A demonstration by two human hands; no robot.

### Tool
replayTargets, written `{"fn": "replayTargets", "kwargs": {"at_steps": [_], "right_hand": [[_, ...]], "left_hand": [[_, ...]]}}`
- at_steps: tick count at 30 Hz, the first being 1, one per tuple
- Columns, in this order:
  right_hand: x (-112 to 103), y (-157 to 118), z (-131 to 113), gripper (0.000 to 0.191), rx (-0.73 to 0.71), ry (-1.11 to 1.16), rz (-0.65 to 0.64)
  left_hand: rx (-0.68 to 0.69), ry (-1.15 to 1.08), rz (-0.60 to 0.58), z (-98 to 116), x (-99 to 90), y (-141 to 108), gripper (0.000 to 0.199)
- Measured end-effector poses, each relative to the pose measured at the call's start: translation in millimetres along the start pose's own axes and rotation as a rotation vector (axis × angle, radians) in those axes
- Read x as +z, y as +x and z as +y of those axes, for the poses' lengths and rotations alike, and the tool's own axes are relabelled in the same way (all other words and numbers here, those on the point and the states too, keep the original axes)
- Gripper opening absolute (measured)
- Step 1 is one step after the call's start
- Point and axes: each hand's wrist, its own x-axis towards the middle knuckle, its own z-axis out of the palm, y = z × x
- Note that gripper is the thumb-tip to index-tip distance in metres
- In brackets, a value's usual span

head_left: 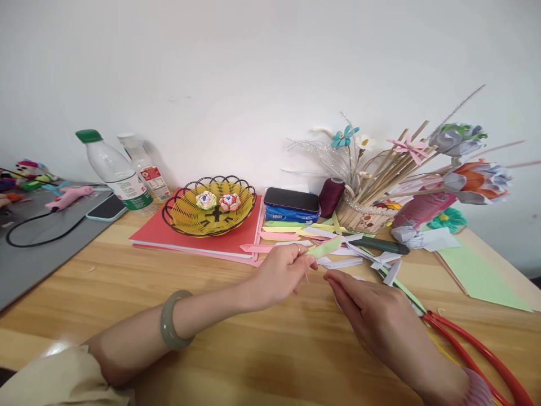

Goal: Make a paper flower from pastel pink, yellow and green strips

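Observation:
Pinched between the thumb and fingers of my left hand [282, 272] is a folded light green paper strip [326, 247], its free end pointing up and right. My right hand [382, 321] is close by on the right, fingertips pressed together a little apart from the left fingers; whatever it grips, if anything, is hidden. Behind both hands lies a spread of folded paper strips [344, 263] in white, pink, yellow and green. Red-handled scissors [469, 344] rest beside and partly behind my right wrist, their blades reaching under white paper pieces.
At the back, a yellow woven basket [181, 217] with two small paper flowers stands on a red paper stack [146, 234]. A phone [291, 199] lies on a blue tissue pack [291, 215]. Bottles [122, 177] stand left, a stick-walled flower holder [359, 217] right, green sheets [486, 276] far right.

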Motion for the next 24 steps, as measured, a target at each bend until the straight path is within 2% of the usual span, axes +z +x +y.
{"fn": "replayTargets", "kwargs": {"at_steps": [4, 7, 10, 14, 17, 19, 21, 24], "right_hand": [[-1.8, -0.7, -0.2, 0.024, -0.059, -0.106, -0.062], [-11.4, 4.6, -4.4, 0.018, -0.165, -0.258, -0.169], [-21.6, 13.7, -9.3, 0.018, -0.292, -0.402, -0.279], [-24.1, 26.9, -7.1, 0.015, -0.402, -0.424, -0.319], [-21.5, 36.2, 1.3, 0.017, -0.451, -0.273, -0.364], [-20.2, 41.7, 8.2, 0.02, -0.414, -0.084, -0.441], [-19.3, 46.0, 14.9, 0.022, -0.324, 0.154, -0.544], [-18.6, 49.0, 22.2, 0.022, -0.121, 0.546, -0.706]], "left_hand": [[0.031, 0.218, 0.007, -0.6, -3.3, 0.8, 0.029], [0.146, 0.623, -0.006, 0.6, -6.1, -0.1, 0.032], [0.237, 0.966, -0.098, 2.4, -8.1, -2.6, 0.035], [0.239, 1.099, -0.255, 5.0, -11.7, -6.5, 0.037], [0.255, 1.11, -0.373, 8.7, -16.8, -8.6, 0.035], [0.284, 1.069, -0.458, 12.3, -21.0, -9.0, 0.031], [0.304, 0.978, -0.555, 15.8, -25.2, -8.7, 0.028], [0.261, 0.761, -0.701, 18.4, -29.3, -7.6, 0.025]]}}
